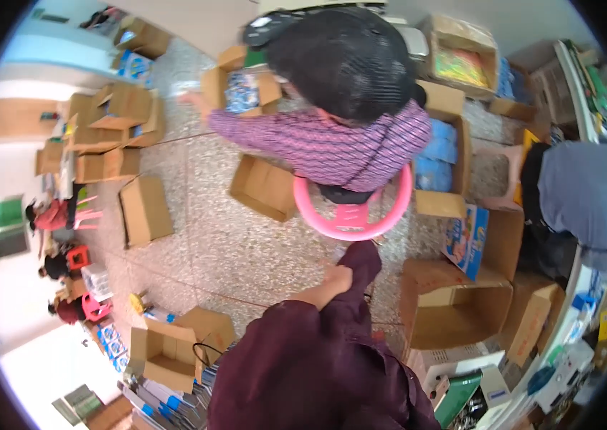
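Note:
My left hand [335, 278] rests at the knee of my dark maroon trousers [364, 261]. It is small and blurred, and its fingers do not show clearly. My right hand is out of sight; only the maroon sleeve and clothing [303, 365] show on that side. Just ahead of my knee is the pink ring-shaped back of a chair [303, 208]. A person in a purple patterned top [361, 147] sits on it, one arm stretched out to the left. Beside that chair, on its left, lies an open cardboard box [264, 188].
An open carton [457, 315] stands to my right, below a blue printed box [467, 240]. Blue packs [436, 158] fill another carton. At lower left is an open box [167, 351]. Another person in grey-blue [579, 193] is at the right. More people sit far left.

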Available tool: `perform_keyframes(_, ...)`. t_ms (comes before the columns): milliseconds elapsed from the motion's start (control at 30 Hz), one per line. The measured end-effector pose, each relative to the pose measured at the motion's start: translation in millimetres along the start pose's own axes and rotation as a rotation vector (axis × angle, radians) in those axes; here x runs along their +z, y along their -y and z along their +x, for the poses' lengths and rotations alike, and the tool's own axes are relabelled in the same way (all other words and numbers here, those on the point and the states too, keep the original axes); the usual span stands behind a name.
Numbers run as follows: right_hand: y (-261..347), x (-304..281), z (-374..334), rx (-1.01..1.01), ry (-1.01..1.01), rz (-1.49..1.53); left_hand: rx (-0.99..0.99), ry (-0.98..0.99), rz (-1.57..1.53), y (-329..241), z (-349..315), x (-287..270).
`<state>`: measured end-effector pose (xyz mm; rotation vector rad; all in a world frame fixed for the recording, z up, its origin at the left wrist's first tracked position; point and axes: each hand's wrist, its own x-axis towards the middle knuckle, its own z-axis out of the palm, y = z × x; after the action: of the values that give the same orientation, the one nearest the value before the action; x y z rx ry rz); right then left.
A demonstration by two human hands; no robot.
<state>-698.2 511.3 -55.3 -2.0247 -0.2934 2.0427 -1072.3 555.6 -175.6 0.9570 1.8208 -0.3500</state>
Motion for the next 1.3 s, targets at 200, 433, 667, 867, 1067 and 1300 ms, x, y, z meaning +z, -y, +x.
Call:
perform_keyframes(200, 21, -6, 48, -0.024, 0.063, -0.131, 0.004, -0.123, -0.221, 26, -10, -14)
perform_keyframes(433, 57, 9, 80, -0.146, 0.153, -0.232, -0.066, -0.241, -0.521, 110, -26, 23)
perform_keyframes(667, 66, 19, 33, -0.183, 0.143, -0.152, -0.191, -0.205, -0.354, 101, -68, 60)
perform_keyframes(867, 14, -41, 33, -0.175, -0.063, -0.192, 0.038, -0.199, -0.419, 79, -41, 30)
perform_keyframes(1067, -34, -61, 34, -0.231, -0.192, -0.469, 0.291, -0.276, -0.494, 10, -54, -74)
perform_keyframes(1300, 25, 20, 9, -0.172, -0.123, -0.05, 0.737, -0.581, -0.501, -110, -23, -249)
